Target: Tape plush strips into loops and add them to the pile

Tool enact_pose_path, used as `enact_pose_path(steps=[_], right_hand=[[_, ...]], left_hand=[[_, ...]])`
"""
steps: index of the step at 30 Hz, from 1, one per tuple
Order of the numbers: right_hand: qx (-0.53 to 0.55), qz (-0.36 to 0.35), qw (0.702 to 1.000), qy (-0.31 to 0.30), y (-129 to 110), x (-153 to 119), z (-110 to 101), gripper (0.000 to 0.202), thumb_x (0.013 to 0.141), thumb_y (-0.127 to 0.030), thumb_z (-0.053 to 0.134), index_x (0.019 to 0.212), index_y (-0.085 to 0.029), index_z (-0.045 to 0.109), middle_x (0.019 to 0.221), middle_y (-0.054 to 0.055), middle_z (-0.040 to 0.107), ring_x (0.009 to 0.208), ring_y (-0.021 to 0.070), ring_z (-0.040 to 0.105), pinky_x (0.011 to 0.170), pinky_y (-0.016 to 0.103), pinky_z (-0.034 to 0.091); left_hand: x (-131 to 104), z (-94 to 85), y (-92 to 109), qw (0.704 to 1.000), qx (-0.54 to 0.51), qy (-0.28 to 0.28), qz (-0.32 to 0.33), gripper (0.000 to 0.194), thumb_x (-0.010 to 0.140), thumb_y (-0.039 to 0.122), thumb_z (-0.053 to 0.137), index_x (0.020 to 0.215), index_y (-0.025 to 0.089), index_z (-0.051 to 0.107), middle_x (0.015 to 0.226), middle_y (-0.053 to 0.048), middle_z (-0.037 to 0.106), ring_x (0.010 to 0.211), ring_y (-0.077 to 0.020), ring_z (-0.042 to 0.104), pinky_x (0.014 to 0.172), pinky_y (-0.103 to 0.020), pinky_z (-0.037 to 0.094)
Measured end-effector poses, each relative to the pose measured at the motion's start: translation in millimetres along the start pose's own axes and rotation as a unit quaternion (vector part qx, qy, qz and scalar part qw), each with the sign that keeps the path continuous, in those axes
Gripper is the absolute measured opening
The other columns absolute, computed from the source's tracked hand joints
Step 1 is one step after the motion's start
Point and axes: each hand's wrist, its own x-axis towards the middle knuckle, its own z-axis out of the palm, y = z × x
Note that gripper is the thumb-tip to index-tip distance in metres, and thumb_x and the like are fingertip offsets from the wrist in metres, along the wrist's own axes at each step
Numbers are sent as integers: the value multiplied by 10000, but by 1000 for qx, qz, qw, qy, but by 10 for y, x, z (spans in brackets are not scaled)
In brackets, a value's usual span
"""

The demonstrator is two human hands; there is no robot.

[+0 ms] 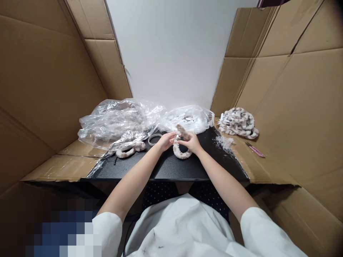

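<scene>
Between my two hands, over the black table, is a fluffy beige and brown band with a loop hanging down and one end sticking up. My left hand has its fingers closed at the band's left side, where a small white piece shows. My right hand grips the band from the right, thumb toward the loop. A similar fluffy band lies at the left of the table by a large clear plastic bag. A roll of tape rests just left of my left hand.
Behind my hands sits a clear bag of small white and dark pieces. At right are a pile of fluffy bands, white scraps and a pink cutter. Cardboard walls stand on both sides.
</scene>
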Motion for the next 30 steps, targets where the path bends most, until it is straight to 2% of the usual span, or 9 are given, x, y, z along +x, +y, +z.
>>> enact_pose_path(steps=[5,7,11,17,20,24,26,30], right_hand=[[8,-12,1000,24,49,10,-13,329,555,-379,789,764,-147,685,691,22,674,625,146,578,629,278,455],[10,-9,999,38,74,19,-15,326,575,-405,771,758,-147,695,743,55,712,679,181,627,677,305,484],[4,-1,998,57,99,31,-23,337,587,-456,757,714,-149,696,725,70,723,679,205,647,670,320,498],[24,19,997,69,99,45,-52,359,568,-472,776,707,-155,683,678,43,698,651,183,626,645,301,490],[56,59,991,104,111,66,-83,351,596,-488,762,678,-172,631,560,-16,601,523,122,528,527,258,431],[128,116,974,147,111,96,-119,368,635,-511,744,664,-189,569,449,-78,432,392,59,348,381,216,275],[151,133,968,150,97,105,-124,375,641,-522,738,701,-185,583,445,-82,426,376,52,335,359,207,248],[188,153,961,136,59,106,-120,394,653,-547,719,716,-181,587,435,-77,439,366,53,355,359,197,271]], left_hand=[[-39,36,14,1000,4,-31,2,129,685,55,746,786,92,674,687,-41,700,585,-93,638,589,-172,500],[-53,48,25,999,2,-39,4,147,670,28,745,776,97,671,681,-29,699,585,-82,634,603,-163,493],[-66,59,26,999,-1,-47,2,188,652,8,748,800,99,675,714,-22,707,602,-69,636,588,-146,470],[-51,34,-21,999,14,-44,1,333,635,53,776,937,116,649,779,-39,723,647,-110,671,647,-205,491],[-37,13,-47,998,28,-59,20,416,616,103,799,974,137,590,825,-65,731,730,-167,704,702,-260,510],[-19,-9,-70,994,41,-77,63,484,573,167,819,917,185,479,839,-52,730,749,-192,713,722,-298,513],[-24,-6,-70,992,46,-85,78,489,567,188,818,880,196,442,840,-45,728,744,-191,714,719,-297,511],[-63,29,-50,991,61,-95,76,437,581,206,806,819,187,440,850,-59,729,755,-193,714,690,-277,507]])
